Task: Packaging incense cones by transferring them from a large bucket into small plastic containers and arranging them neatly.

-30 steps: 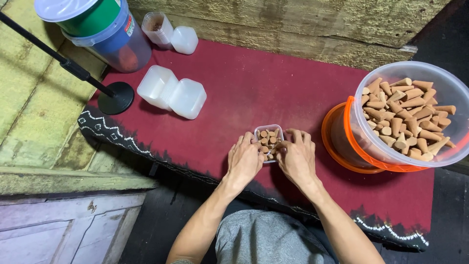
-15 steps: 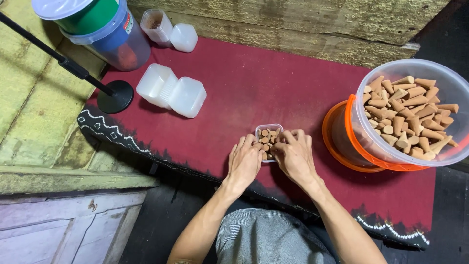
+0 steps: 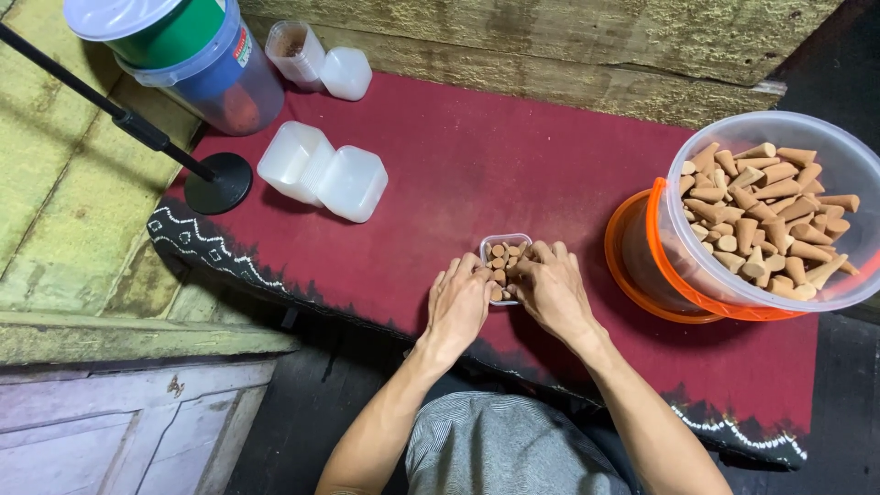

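Small clear box (image 3: 502,249) of cones: both hands (image 3: 506,298) touching, fingers seemingly curled.

A dark red cloth (image 3: 477,156) with a patterned black border is spread over the floor. On it are set a small clear box (image 3: 502,249) near its front edge, stacked white containers (image 3: 321,171) toward its left edge, and a bucket (image 3: 765,215) of brown cones at its right edge.

Even overhead light, sharp, soft shadows

Cloth (image 3: 513,156): matt red fabric. Tub (image 3: 830,137): clear glossy plastic. Cones (image 3: 765,220): matt, chalky tan. Wall (image 3: 568,37): rough wood.
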